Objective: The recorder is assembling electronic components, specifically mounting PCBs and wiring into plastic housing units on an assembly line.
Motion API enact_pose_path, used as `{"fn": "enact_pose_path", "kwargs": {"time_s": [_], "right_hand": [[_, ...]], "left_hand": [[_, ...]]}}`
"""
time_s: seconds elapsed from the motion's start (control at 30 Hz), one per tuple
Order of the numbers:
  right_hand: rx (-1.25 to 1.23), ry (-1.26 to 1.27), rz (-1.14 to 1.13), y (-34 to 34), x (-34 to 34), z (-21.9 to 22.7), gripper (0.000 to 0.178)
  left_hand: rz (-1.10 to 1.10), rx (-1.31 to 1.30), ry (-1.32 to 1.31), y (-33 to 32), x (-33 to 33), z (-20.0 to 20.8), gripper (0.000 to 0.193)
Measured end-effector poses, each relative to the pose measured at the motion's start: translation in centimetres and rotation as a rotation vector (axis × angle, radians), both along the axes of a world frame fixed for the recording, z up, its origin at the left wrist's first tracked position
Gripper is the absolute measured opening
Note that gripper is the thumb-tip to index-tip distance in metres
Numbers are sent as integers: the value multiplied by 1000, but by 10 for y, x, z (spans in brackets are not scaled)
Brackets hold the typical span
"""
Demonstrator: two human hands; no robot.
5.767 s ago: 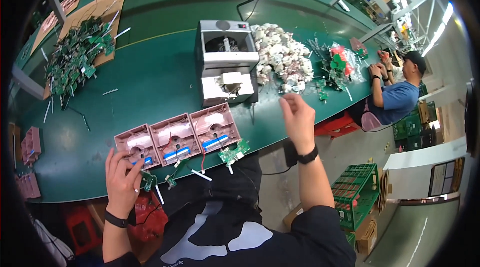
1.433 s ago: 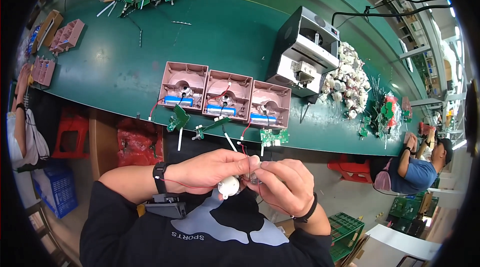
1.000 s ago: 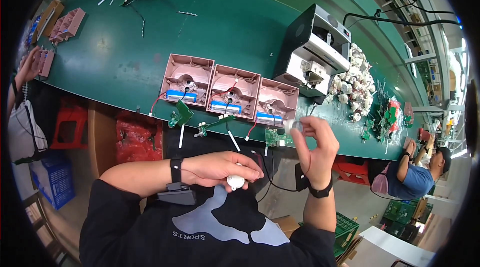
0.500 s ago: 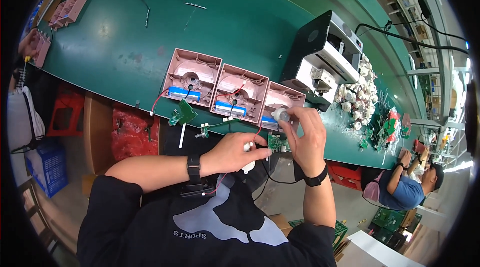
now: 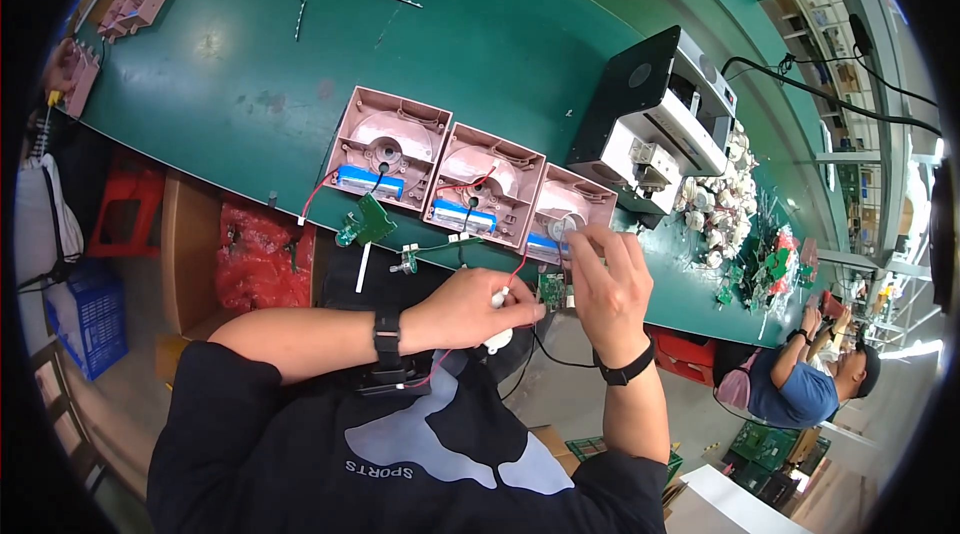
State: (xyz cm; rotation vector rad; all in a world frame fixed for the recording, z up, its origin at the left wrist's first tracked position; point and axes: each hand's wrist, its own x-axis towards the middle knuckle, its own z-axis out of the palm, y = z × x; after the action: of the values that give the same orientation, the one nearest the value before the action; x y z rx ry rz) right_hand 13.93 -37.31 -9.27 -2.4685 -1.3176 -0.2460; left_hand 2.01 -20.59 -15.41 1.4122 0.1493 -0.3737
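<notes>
Three pink plastic housings stand in a row along the table's near edge: a left one (image 5: 345, 139), a middle one (image 5: 452, 159) and a right one (image 5: 603, 196). Each holds a blue battery, such as the left battery (image 5: 368, 182). My right hand (image 5: 612, 289) reaches over the right housing, fingertips closed on a small round whitish part (image 5: 567, 225) inside it. My left hand (image 5: 470, 309) is closed around a white plastic part (image 5: 498, 341) with thin wires, held below the edge. Beside its fingertips is a small green circuit board (image 5: 551, 289).
A black-and-white machine (image 5: 640, 124) stands right of the housings. Beyond it lie a heap of white round parts (image 5: 715, 204) and green boards (image 5: 765, 274). Another green board (image 5: 375, 222) hangs at the edge by the left housing. Another person (image 5: 795, 374) sits at the right.
My right hand has lowered the round whitish part from above the right housing down into it. My left hand stays in nearly the same place, still closed on the white part.
</notes>
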Motion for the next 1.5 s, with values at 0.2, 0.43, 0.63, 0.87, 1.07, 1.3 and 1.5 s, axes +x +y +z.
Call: {"fn": "enact_pose_path", "kwargs": {"time_s": [0.2,0.43,0.63,0.87,1.07,1.3,1.5], "right_hand": [[-140,-10,63,-4,-4,7,32],[18,40,60,-5,-17,26,32],[244,489,165,10,-69,55,33],[254,518,101,7,-72,43,48],[210,516,209,13,-79,51,48],[325,902,113,9,-77,45,49],[431,855,366,20,-61,32,48]], "left_hand": [[-231,-319,421,41,-25,16,32],[-92,-824,497,60,-42,33,31],[76,-874,374,58,-42,56,41],[-20,-617,111,61,-42,56,62],[6,-585,84,65,-45,62,65],[-16,-804,244,65,-49,46,56],[-114,-791,227,72,-46,51,46]]}}
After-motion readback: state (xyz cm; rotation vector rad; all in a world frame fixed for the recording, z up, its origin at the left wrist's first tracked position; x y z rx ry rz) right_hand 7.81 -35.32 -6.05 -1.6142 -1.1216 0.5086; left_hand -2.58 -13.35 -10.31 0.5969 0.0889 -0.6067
